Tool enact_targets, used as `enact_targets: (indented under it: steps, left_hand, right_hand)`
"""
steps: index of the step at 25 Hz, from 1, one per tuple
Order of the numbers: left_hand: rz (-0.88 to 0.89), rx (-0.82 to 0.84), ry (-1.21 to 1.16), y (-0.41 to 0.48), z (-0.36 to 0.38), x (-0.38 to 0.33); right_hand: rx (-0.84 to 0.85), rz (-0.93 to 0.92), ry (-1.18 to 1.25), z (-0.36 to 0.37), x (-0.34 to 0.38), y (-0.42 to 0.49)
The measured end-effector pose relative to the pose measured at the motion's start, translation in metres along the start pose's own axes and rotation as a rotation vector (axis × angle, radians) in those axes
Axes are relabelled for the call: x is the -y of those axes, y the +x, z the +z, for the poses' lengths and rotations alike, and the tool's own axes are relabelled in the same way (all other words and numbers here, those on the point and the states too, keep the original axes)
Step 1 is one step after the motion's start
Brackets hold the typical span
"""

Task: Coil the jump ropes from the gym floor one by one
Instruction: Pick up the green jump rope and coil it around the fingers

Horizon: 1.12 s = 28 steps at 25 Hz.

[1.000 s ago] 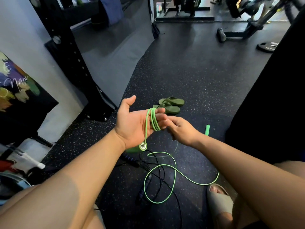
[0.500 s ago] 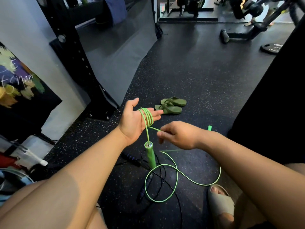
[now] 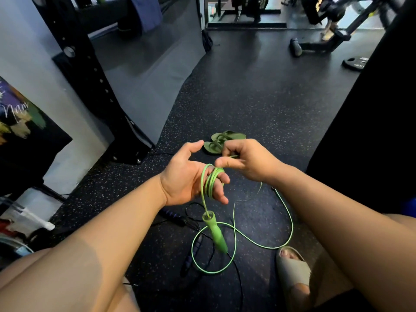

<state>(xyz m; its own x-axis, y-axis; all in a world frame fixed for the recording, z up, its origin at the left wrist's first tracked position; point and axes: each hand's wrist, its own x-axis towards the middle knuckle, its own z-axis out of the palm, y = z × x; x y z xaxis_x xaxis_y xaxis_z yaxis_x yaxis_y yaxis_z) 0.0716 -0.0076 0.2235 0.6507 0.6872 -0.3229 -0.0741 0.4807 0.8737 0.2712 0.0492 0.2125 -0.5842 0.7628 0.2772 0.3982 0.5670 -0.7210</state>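
Holds the left hand palm up over the gym floor, fingers loosely straight and thumb spread, with the green rope wound in several turns round the fingers. Pinches a stretch of the same rope between thumb and curled fingers of the right hand, just above the coil and close to the left fingertips. Lets one green handle dangle on a short length below the left hand, tilted, tip down. Leaves the loose remainder trailing from the right hand in wide loops on the floor, near a foot in a grey sandal. Has a dark rope with blue-black handles lying on the floor beneath the dangling handle, crossed by the green loops. Faces a pair of green flip-flops on the floor just beyond both hands.
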Motion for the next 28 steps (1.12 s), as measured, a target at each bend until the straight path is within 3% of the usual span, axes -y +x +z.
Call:
enact_targets:
  steps: [3,8,16,19,22,25,28]
  left_hand:
    - [0.089,-0.042,-0.155,-0.004,0.0,-0.004]
    - [0.313,-0.093,-0.504,-0.006,-0.009,-0.007]
    - [0.513,-0.381,-0.519,-0.004,-0.02,-0.014]
    - [0.446,-0.521,-0.447,0.0,-0.021,-0.01]
    - [0.238,-0.567,-0.243,0.009,-0.014,0.004]
    - [0.049,-0.366,-0.037,0.011,-0.006,0.016]
    - [-0.028,-0.223,0.001,0.009,0.001,0.013]
  right_hand:
    - [-0.066,0.143,0.099,0.018,-0.016,-0.004]
    - [0.054,0.35,0.322,0.06,-0.015,-0.012]
    - [0.312,0.465,0.285,0.049,0.004,-0.005]
    - [0.44,0.493,0.213,0.031,0.012,-0.004]
    - [0.399,0.399,0.034,0.009,0.026,0.0]
    - [0.287,0.28,-0.138,-0.004,0.032,0.003]
    - [0.201,0.18,-0.114,-0.009,0.024,0.002]
